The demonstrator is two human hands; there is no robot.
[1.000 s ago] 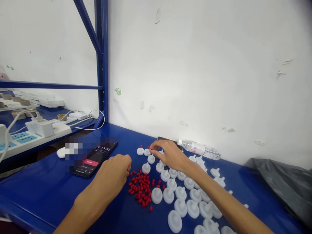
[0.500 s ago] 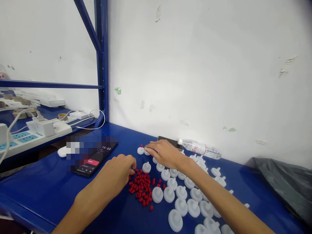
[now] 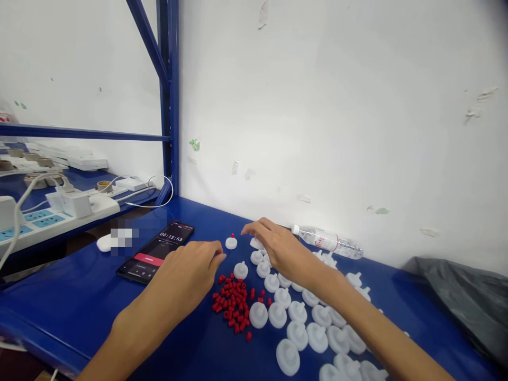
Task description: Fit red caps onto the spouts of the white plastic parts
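Observation:
My left hand (image 3: 198, 267) hovers at the left of a pile of small red caps (image 3: 232, 301), thumb and fingers pressed together; anything in the pinch is hidden. My right hand (image 3: 280, 248) reaches over the back of the white pieces, its curled fingers around a white round lid with a spout (image 3: 257, 244), partly covered by the hand. A white lid with a red cap on its spout (image 3: 231, 242) stands upright between the hands. Closer to the red pile lies a bare white lid (image 3: 240, 270). Many more white lids (image 3: 297, 312) spread below my right forearm.
A phone (image 3: 159, 251) showing a timer lies at the left, beside a white object (image 3: 105, 242). Along the wall lies a clear bottle (image 3: 329, 241). A black plastic bag (image 3: 456, 301) is at the right; a power strip (image 3: 95, 209) with cables stands at the far left.
My right hand has moved right with a white lid, away from the red-capped lid. My left hand has risen slightly off the red caps. The view has shifted a little.

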